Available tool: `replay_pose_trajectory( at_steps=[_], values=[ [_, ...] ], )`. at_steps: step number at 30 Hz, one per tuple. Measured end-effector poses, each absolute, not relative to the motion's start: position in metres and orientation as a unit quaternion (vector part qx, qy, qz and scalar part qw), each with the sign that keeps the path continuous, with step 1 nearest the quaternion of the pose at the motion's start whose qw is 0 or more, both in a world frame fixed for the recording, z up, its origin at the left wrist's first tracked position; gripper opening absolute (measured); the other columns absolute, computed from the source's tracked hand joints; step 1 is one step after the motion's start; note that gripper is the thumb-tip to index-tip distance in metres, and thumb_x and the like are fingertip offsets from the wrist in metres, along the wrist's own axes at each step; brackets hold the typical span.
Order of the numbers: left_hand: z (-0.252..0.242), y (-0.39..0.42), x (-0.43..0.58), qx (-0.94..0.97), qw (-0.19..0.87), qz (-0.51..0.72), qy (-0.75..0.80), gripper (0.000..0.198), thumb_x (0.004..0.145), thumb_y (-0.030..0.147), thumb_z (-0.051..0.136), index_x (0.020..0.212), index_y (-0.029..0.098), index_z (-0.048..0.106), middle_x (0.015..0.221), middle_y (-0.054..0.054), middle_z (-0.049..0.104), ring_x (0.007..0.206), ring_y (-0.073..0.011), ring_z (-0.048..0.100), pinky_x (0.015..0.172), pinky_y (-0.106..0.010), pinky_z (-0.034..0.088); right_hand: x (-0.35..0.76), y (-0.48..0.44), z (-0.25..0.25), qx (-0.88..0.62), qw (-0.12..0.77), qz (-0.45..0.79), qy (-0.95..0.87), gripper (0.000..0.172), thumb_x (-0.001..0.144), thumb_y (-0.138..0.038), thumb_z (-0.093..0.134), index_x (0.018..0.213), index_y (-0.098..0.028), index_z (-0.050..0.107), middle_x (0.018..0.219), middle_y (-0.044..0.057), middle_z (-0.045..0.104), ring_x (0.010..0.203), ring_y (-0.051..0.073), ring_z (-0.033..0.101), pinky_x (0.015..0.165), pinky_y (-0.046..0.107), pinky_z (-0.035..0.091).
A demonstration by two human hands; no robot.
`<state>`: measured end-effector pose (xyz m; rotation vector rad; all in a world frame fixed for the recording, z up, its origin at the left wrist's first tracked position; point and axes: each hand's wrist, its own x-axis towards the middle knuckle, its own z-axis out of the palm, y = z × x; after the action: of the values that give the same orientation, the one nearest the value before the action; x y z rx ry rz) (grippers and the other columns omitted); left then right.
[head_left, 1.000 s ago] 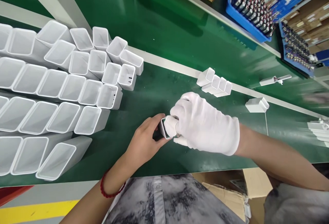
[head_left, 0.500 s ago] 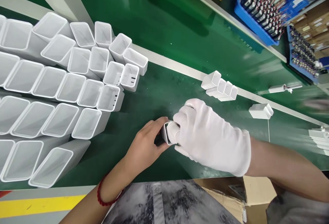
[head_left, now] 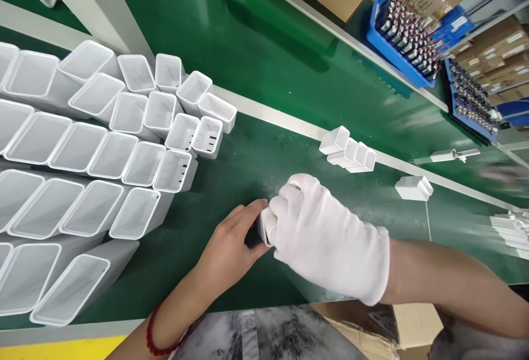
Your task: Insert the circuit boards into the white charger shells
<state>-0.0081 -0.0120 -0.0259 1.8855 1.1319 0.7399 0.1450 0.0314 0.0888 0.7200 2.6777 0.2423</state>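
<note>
My bare left hand (head_left: 229, 250), a red bead bracelet at its wrist, grips a small white rectangular plastic case (head_left: 261, 229) between thumb and fingers. The case's open end faces me. My right hand (head_left: 324, 236), in a white glove, is closed against that opening, with at least one finger reaching inside. Whatever the gloved fingers may hold is hidden. To the left stand rows of similar white cases (head_left: 113, 153), open ends up; a few show dark slots inside.
Several white cases (head_left: 349, 150) stand together by the pale strip; another small group (head_left: 413, 188) is farther right. Blue trays (head_left: 397, 54) of wired parts sit beyond the green bench (head_left: 248, 167). An open cardboard box (head_left: 415, 324) is below the front edge.
The view has shifted slightly, so the bench items appear lower. My gloved fingers now cover more of the case's opening; my left hand keeps its grip.
</note>
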Motion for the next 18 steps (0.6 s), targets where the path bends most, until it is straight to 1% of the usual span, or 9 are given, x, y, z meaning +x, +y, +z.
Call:
replay_pose_trajectory(
  at_steps=[3,5,8,10,12,13,15,17,18],
  values=[
    [-0.025,-0.011,-0.008,0.743,0.4,0.302,0.443,0.04,0.086,0.011,0.052,0.124,0.021,0.054,0.095,-0.006,0.068,0.084,-0.0218,0.065,0.066,-0.03,0.055,0.144,0.029,0.099,0.286,0.132,0.035,0.948,0.015,0.076,-0.028,0.068,0.086,-0.017,0.065,0.072,0.007,0.055,0.067,0.023,0.05,0.073,0.044,0.042],
    [-0.025,-0.01,-0.008,0.742,0.409,0.298,0.441,0.041,0.084,0.013,0.056,0.124,0.023,0.054,0.102,-0.006,0.07,0.085,-0.0218,0.066,0.068,-0.031,0.056,0.155,0.017,0.11,0.328,0.052,-0.013,0.943,0.023,0.083,-0.036,0.064,0.098,-0.018,0.064,0.078,0.007,0.059,0.071,0.025,0.054,0.077,0.046,0.045],
    [-0.026,-0.01,-0.008,0.735,0.426,0.278,0.448,0.055,0.078,0.013,0.067,0.128,0.026,0.05,0.11,-0.004,0.07,0.09,-0.0208,0.067,0.071,-0.029,0.058,0.183,-0.016,0.112,0.424,-0.11,-0.057,0.897,0.026,0.089,-0.033,0.062,0.111,-0.021,0.06,0.078,0.006,0.062,0.075,0.025,0.058,0.072,0.043,0.049],
    [-0.027,-0.011,-0.008,0.735,0.427,0.262,0.457,0.059,0.075,0.013,0.071,0.128,0.026,0.05,0.107,-0.002,0.07,0.089,-0.0198,0.067,0.069,-0.027,0.057,0.199,-0.04,0.094,0.497,-0.232,-0.09,0.831,0.024,0.092,-0.019,0.055,0.115,-0.022,0.058,0.068,0.001,0.056,0.063,0.019,0.053,0.061,0.035,0.046],
    [-0.027,-0.011,-0.009,0.739,0.423,0.242,0.465,0.06,0.074,0.012,0.073,0.128,0.025,0.051,0.106,-0.002,0.07,0.089,-0.0194,0.067,0.065,-0.025,0.056,0.202,-0.057,0.063,0.59,-0.251,-0.165,0.749,0.019,0.091,-0.021,0.057,0.11,-0.024,0.061,0.069,0.0,0.058,0.06,0.017,0.056,0.057,0.032,0.045],
    [-0.026,-0.011,-0.009,0.741,0.42,0.236,0.467,0.06,0.073,0.011,0.073,0.128,0.025,0.051,0.106,-0.002,0.07,0.09,-0.0195,0.067,0.064,-0.024,0.055,0.199,-0.062,0.047,0.621,-0.255,-0.223,0.707,0.021,0.091,-0.028,0.058,0.112,-0.024,0.062,0.078,0.003,0.063,0.067,0.019,0.061,0.061,0.033,0.049],
    [-0.025,-0.01,-0.01,0.744,0.417,0.232,0.467,0.061,0.073,0.01,0.073,0.129,0.023,0.051,0.108,-0.003,0.07,0.092,-0.0196,0.067,0.064,-0.024,0.055,0.187,-0.064,0.02,0.631,-0.285,-0.348,0.632,0.034,0.092,-0.039,0.058,0.121,-0.023,0.06,0.11,0.01,0.066,0.097,0.025,0.066,0.082,0.04,0.054],
    [-0.024,-0.01,-0.009,0.745,0.416,0.236,0.465,0.06,0.075,0.01,0.072,0.129,0.022,0.05,0.109,-0.004,0.07,0.091,-0.0192,0.066,0.064,-0.023,0.054,0.172,-0.059,0.004,0.597,-0.333,-0.436,0.586,0.042,0.094,-0.044,0.054,0.132,-0.025,0.056,0.138,0.01,0.055,0.127,0.03,0.054,0.107,0.048,0.044],
    [-0.024,-0.01,-0.009,0.745,0.417,0.239,0.463,0.058,0.076,0.011,0.071,0.129,0.022,0.05,0.109,-0.004,0.07,0.09,-0.0189,0.066,0.064,-0.024,0.054,0.167,-0.056,0.0,0.582,-0.349,-0.459,0.574,0.045,0.095,-0.043,0.054,0.136,-0.027,0.052,0.145,0.009,0.05,0.135,0.03,0.047,0.114,0.05,0.036]
  ],
)
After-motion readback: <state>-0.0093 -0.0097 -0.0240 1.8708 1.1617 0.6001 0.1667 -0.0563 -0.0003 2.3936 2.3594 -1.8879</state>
